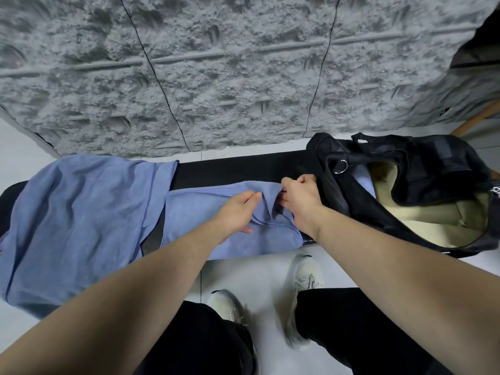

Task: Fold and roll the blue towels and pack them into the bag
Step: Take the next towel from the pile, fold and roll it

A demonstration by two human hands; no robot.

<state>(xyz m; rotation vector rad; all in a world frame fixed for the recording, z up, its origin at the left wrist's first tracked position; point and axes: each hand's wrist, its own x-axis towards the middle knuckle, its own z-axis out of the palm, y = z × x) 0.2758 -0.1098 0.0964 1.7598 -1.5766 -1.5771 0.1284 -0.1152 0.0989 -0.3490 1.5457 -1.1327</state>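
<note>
R fingers: curled tight. They pinch the end of the small towel and lift it a bit, prob. to start the roll.
L fingers: almost straight, flat vs. the lifted flap. They hold nothing, just press so the cloth won't slide.
Hands: right hand & left hand are close together at the towel's bag-side end.
Small towel: folded into a long strip on the black bench, between the big towel & the bag.
Big towel: wrinkly, on the bench's left end, hangs over the front edge. Not folded yet.
Bag: black, wide open, just beside the right hand, so a rolled towel has a short trip.
Blue bit: inside the bag's mouth. Maybe a packed towel, can't tell.
Below: white shoes on a pale floor.
</note>
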